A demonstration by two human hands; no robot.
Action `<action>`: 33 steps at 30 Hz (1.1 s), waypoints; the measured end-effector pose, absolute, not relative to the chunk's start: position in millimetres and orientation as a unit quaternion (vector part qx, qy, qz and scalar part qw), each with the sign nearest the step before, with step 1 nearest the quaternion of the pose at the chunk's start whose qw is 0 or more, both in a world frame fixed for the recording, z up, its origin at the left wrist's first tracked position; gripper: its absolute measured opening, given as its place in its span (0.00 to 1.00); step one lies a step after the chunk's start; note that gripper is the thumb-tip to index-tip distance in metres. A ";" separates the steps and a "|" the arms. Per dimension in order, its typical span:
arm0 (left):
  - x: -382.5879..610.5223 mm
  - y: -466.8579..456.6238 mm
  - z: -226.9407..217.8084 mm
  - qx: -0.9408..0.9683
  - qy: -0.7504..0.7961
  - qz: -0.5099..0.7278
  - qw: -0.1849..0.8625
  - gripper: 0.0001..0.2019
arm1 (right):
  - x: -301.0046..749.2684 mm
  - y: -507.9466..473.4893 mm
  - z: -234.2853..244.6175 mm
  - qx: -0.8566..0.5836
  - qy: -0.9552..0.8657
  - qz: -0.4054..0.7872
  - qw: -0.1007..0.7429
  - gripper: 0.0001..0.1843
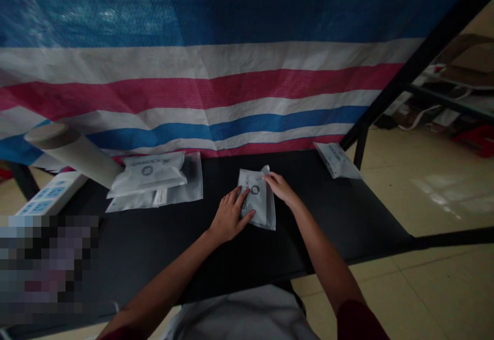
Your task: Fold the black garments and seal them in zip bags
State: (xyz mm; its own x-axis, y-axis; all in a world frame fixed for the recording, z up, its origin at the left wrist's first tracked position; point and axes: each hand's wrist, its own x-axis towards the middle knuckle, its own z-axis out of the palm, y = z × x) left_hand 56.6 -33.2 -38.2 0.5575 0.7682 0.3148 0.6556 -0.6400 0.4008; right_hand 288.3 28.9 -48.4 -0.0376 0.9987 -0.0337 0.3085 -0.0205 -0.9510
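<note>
— As this list runs from near to far, what comes first?
— Item one: a grey shirt [243, 314] at the bottom of the view, just short of a black table [339, 221].
— And the hands?
— The left hand [229, 216] lies on a white pouch [258, 201], its fingers spread apart and not clamped. The right hand [280, 188] has its fingers together at the pouch's top corner; whether they pinch it cannot be told.
— Where is the pouch?
— Flat on the table, near the middle, between the two hands.
— What step does that suggest?
— Judging by the hands, work on the pouch's top corner, which looks creased. That corner seems to call for close handling.
— Further out?
— To the left, a second pouch [146, 174] rests on a clear bag [189, 185], just beside a cardboard tube [73, 155]. Past the tube is a white strip with blue squares [50, 193]. To the right, a third pouch [335, 161] sits at the table's far edge.
— Last?
— A striped tarp [200, 93], a black metal frame [409, 67] and a tiled floor [424, 278].
</note>
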 end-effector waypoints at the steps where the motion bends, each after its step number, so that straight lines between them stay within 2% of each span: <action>1: 57.1 -33.7 -38.8 0.874 0.407 0.238 0.117 0.32 | 287.3 28.1 -47.1 -0.562 -0.571 0.440 0.405 0.18; 5: 57.7 -34.9 -38.9 0.870 0.410 0.250 0.109 0.31 | 280.9 21.2 -39.1 -0.539 -0.546 0.496 0.407 0.18; 8: 57.2 -35.2 -38.2 0.865 0.417 0.255 0.113 0.31 | 275.6 15.3 -34.3 -0.519 -0.540 0.527 0.402 0.22; 20: 56.7 -41.2 -34.9 0.849 0.430 0.277 0.131 0.33 | 268.7 18.4 -44.3 -0.494 -0.579 0.479 0.436 0.28; 28: 54.4 -38.6 -36.2 0.835 0.438 0.284 0.172 0.32 | 265.8 19.6 -47.0 -0.518 -0.526 0.519 0.430 0.24; 30: 53.9 -36.6 -35.0 0.828 0.437 0.300 0.182 0.30 | 269.7 19.0 -44.4 -0.513 -0.524 0.535 0.419 0.21; 33: 51.2 -39.1 -24.4 0.812 0.430 0.357 0.171 0.19 | 279.8 16.3 -37.0 -0.510 -0.546 0.555 0.365 0.21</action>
